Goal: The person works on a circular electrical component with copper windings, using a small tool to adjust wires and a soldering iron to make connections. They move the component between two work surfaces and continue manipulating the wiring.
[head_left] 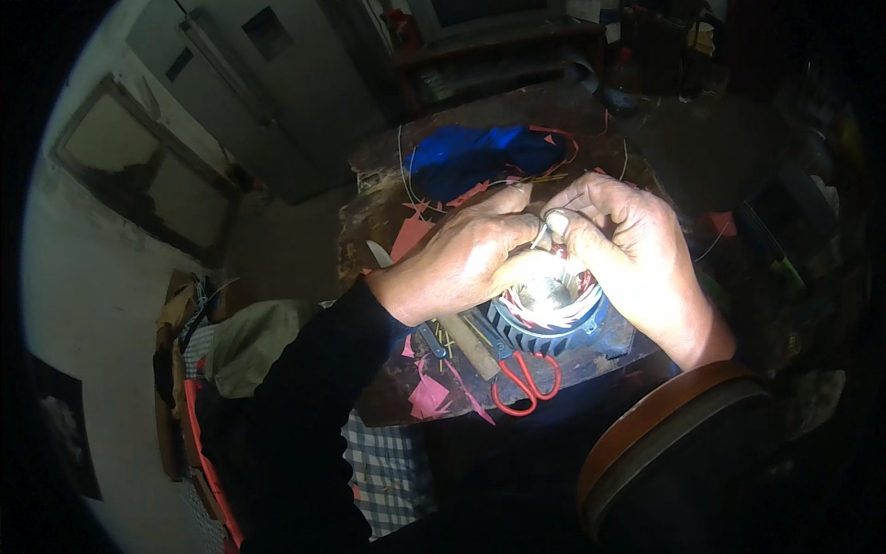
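Observation:
A motor stator point(544, 319) in a finned, blue-grey housing sits on the worktable, its ring of windings bound with white and red and its open bore facing up. Both hands meet over its far rim. My left hand point(466, 245) is closed in a pinch, with a small grey piece point(542, 237) at its fingertips. My right hand point(628, 249) is closed too, thumb against bent fingers beside that piece. A thin dark strand point(574, 199) shows by its fingers; glare and the fingers hide what it grips.
Red-handled scissors point(528, 383) lie at the table's near edge, beside a wooden strip point(469, 346) and pink scraps point(428, 395). A knife blade point(379, 254) lies left of my left hand. Blue cloth point(475, 157) lies beyond the hands. An orange-brown rounded rim point(664, 406) stands at the lower right.

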A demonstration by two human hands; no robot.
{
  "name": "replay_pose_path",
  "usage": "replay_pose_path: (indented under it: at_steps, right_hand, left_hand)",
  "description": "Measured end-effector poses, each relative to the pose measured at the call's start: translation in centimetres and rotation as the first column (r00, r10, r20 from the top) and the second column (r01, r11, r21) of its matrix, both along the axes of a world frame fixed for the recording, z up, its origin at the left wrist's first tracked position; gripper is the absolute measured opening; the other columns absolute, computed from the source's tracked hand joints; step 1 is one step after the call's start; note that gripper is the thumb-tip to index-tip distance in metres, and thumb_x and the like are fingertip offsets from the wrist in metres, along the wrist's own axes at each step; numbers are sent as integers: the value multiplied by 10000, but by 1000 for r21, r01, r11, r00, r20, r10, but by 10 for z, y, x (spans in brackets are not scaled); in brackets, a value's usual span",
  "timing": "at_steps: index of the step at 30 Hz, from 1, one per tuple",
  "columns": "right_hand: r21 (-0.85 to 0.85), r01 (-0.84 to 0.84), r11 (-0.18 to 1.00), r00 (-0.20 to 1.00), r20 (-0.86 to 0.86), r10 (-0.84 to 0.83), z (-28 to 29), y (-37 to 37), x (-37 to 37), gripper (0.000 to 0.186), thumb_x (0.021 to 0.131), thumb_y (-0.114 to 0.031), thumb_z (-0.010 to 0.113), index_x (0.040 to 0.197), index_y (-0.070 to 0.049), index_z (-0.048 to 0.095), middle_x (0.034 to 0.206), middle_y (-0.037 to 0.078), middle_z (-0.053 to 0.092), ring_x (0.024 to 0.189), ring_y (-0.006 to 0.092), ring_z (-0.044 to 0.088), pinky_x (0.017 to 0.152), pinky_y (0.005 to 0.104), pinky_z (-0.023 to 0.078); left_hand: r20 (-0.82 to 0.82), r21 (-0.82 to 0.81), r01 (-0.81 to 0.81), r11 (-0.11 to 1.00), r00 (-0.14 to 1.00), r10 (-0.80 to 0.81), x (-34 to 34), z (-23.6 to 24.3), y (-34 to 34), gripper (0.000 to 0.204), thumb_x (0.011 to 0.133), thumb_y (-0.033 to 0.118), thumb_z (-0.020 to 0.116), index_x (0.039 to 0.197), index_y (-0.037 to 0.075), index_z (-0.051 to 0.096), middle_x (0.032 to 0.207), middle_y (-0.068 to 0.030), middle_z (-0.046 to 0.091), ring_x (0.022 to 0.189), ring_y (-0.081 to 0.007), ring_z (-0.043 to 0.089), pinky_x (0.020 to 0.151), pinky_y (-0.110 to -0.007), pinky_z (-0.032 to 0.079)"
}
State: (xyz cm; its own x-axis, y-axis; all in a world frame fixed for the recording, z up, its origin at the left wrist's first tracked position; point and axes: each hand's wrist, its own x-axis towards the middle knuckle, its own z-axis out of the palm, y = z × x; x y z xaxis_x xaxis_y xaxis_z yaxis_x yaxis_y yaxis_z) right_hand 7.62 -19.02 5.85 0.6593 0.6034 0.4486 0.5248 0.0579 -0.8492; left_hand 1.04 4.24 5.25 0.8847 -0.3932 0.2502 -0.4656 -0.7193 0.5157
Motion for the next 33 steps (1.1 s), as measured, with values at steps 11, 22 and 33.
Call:
replay_pose_path:
  at_steps: [11,22,33]
  right_hand:
    - [61,93,994,978,181,-102,-6,8,-2,110,1098,-84,669,1072,11,716,845,163,768,747,268,791,687,359,617]
    - [139,114,984,988,-120,-97,-14,21,18,158,1125,-110,690,1063,33,722,851,113,788,724,152,765,673,295,588]
    - [84,198,977,949,-266,-170,-29,13,48,175,1130,-106,698,1047,43,739,887,101,799,675,118,726,641,273,584]
  left_hand:
    - [30,-69,58,996,998,-56,12,-13,5,205,931,91,876,1117,7,859,1160,-142,806,1094,-334,744,962,-432,603]
    - [3,-78,-20,997,1000,20,14,-25,11,103,963,50,838,1024,-28,808,1090,-129,766,1050,-299,733,934,-404,595]
    - [-68,-101,-141,985,989,135,-1,-48,16,139,1014,58,801,1130,-15,774,1158,-116,767,1157,-247,704,1004,-396,585]
